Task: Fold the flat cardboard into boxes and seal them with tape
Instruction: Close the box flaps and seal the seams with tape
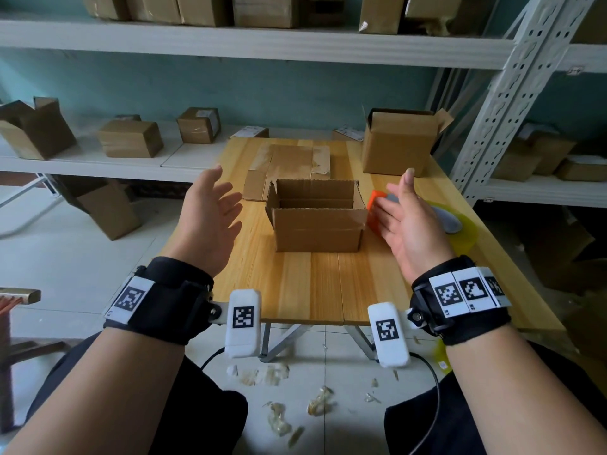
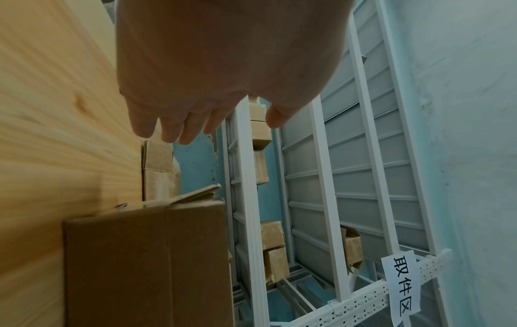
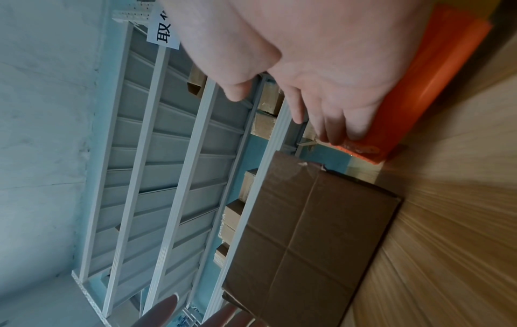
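A small cardboard box (image 1: 317, 224) stands upright mid-table with its top flaps up; it also shows in the wrist views as box (image 2: 145, 263) and box (image 3: 305, 234). My left hand (image 1: 215, 211) hovers left of it, fingers spread and palm facing the box, holding nothing. On the box's right side my right hand (image 1: 402, 213) is held flat and empty, just in front of an orange tape dispenser (image 1: 374, 211) with a yellowish tape roll (image 1: 460, 228). The dispenser (image 3: 419, 93) lies right behind my fingers (image 3: 335, 124). Flat cardboard (image 1: 289, 167) lies behind the box.
A larger open box (image 1: 399, 142) stands at the table's far right corner. The wooden table (image 1: 325, 284) is bare near me. White metal shelves (image 1: 203, 159) with several cardboard boxes run behind and to the right. Tape scraps litter the floor (image 1: 295, 405).
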`<state>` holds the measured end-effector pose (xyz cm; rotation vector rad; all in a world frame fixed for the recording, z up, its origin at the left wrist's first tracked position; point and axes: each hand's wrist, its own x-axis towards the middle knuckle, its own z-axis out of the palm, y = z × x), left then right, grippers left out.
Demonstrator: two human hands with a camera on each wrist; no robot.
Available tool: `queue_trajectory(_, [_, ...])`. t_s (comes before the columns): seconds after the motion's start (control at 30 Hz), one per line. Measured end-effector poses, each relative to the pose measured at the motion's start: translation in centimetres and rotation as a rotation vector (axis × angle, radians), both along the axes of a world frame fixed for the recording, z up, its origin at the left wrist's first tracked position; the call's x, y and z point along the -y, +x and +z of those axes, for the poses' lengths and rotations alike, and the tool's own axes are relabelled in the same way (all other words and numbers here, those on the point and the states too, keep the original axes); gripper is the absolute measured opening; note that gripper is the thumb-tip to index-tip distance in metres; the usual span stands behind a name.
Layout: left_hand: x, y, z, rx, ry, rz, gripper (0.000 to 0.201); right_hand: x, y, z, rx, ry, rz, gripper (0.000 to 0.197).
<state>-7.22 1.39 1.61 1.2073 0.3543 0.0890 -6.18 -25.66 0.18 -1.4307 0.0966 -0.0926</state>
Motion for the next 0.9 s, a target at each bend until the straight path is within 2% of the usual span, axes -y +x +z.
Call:
queue_trajectory(0.13, [-0.56, -0.13, -0.05, 0.0, 0.007, -0.004, 0.066, 0.11, 0.09, -0.04, -0.01, -0.003, 0.004, 0.099])
queue_trajectory(0.37, [-0.86, -0.34, 0.04, 0.02, -0.012, -0.019, 0.067, 0.18, -0.02, -0.05, -0.019, 0.018, 0.005, 0.08])
queue_trajectory(0.9, [-0.77, -0.33, -0.17, 0.018, -0.004, -0.036, 0.062, 0.04, -0.2, 0.28, -0.035, 0.036, 0.01, 0.08])
